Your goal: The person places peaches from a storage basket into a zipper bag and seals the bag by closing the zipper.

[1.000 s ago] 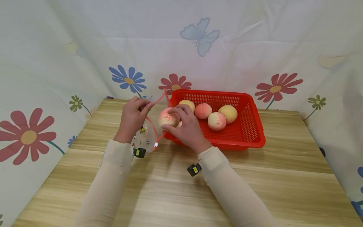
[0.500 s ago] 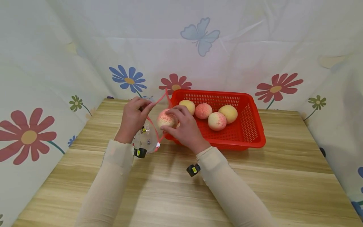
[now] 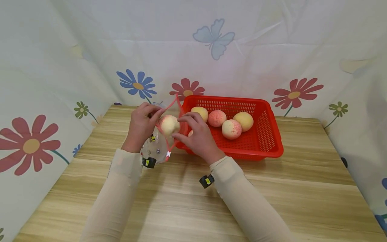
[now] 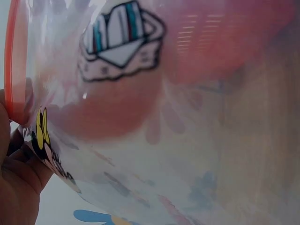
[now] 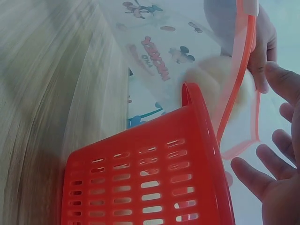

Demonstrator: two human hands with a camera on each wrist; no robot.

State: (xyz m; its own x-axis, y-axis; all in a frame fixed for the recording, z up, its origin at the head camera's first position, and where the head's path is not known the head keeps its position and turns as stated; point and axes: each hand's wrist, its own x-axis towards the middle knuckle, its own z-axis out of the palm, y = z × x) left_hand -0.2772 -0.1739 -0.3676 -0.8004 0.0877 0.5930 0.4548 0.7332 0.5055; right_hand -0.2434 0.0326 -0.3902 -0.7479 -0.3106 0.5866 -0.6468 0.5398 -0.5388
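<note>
My left hand [image 3: 141, 126] pinches the red zip edge of a clear printed zip bag [image 3: 155, 151], whose mouth stands open toward the right. A pale peach with a pink blush [image 3: 169, 125] is in the bag's mouth, apart from my right fingers. Through the film in the left wrist view the peach [image 4: 108, 115] appears as a blurred reddish shape. My right hand [image 3: 198, 136] is at the mouth, over the basket's left end, its fingers spread and holding nothing. In the right wrist view, the peach [image 5: 204, 82] shows blurred behind the bag's film.
A red slotted plastic basket [image 3: 273, 131] stands right of the bag on the wood-grain table [image 3: 181, 201]. In it lie several peaches, among them a pink one [image 3: 217, 118] and a yellow one [image 3: 243, 121]. A flowered curtain [image 3: 151, 43] hangs behind.
The peach has left my right hand's grip and moved left into the bag's mouth, turning its paler side up. My left hand has hardly moved; my right fingers have spread.
</note>
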